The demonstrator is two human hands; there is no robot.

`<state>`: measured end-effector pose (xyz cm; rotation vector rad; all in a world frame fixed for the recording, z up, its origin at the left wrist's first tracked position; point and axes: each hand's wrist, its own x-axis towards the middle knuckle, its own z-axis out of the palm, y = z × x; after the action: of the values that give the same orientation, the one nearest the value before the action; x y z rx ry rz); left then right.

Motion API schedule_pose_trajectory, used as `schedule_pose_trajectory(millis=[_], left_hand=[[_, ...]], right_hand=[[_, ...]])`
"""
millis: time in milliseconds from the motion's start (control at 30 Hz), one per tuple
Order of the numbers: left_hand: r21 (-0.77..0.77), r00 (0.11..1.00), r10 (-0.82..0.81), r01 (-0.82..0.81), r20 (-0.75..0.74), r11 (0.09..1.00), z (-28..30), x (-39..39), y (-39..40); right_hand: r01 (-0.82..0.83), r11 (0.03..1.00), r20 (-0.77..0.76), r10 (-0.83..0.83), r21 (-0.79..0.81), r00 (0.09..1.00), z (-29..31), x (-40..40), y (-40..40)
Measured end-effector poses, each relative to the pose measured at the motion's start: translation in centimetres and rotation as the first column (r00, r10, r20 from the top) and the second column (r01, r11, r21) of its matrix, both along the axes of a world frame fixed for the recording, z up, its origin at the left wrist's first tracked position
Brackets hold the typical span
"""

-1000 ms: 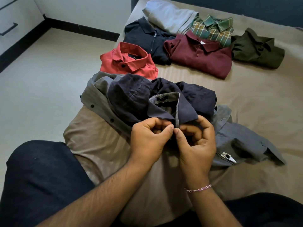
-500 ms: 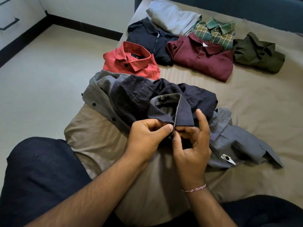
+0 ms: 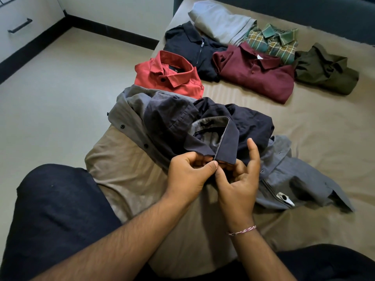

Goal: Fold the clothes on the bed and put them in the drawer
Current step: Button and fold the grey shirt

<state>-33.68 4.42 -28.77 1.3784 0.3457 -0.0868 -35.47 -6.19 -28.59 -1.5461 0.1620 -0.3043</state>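
A crumpled navy shirt with a grey-lined collar lies on top of a grey shirt in front of me on the bed. My left hand and my right hand meet just below the collar, both pinching the navy shirt's front at the neck. The right index finger sticks up; what lies between the fingertips is hidden. Folded shirts sit further back: red, dark navy, maroon, light grey, green plaid and olive.
A white drawer front with a black handle stands at the far left, past a strip of beige floor. My dark-trousered knees fill the lower left and lower right corners. A dark headboard runs behind the bed.
My right index finger has lifted off the fabric and now points up. Both hands stay pinched together under the collar; the shirts have barely shifted.
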Motion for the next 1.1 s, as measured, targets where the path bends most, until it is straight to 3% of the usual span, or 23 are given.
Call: schedule_pose_trajectory(millis=[267,433,633,700,800,900,1033,1100], left_hand=[[0.173,0.999,-0.043,0.047,-0.026,0.984,-1.3,0.4,0.0],[-0.061,0.992,-0.027,0.019,-0.127,0.998,-1.5,0.5,-0.1],[-0.196,0.985,-0.073,0.041,-0.159,0.98,-0.7,0.2,-0.1],[-0.222,0.981,-0.114,0.076,-0.16,0.972,-0.3,0.3,0.1],[-0.163,0.973,-0.172,0.146,-0.157,0.976,0.0,0.7,0.7],[-0.073,0.961,-0.253,0.246,-0.115,0.967,-0.1,1.5,1.5],[-0.026,0.946,-0.309,0.308,-0.101,0.951,-0.2,1.7,1.9],[0.015,0.945,-0.314,0.316,-0.089,0.949,-0.5,1.6,1.8]], right_hand=[[0.013,0.969,0.027,-0.006,-0.247,1.0,-0.7,0.1,0.1],[0.03,0.932,0.073,-0.004,-0.361,0.997,-0.2,0.1,0.2],[-0.023,0.937,0.094,0.06,-0.348,0.994,0.3,0.3,-0.6],[0.013,0.89,0.155,0.065,-0.455,0.986,0.6,0.3,-1.0],[0.141,0.696,0.29,0.101,-0.704,0.952,0.9,0.2,-1.3],[0.2,0.601,0.346,0.136,-0.774,0.928,0.7,0.3,-1.2],[0.221,0.575,0.335,0.099,-0.788,0.937,0.9,0.4,-0.5],[0.133,0.675,0.221,0.047,-0.725,0.974,1.3,0.5,-0.4]])
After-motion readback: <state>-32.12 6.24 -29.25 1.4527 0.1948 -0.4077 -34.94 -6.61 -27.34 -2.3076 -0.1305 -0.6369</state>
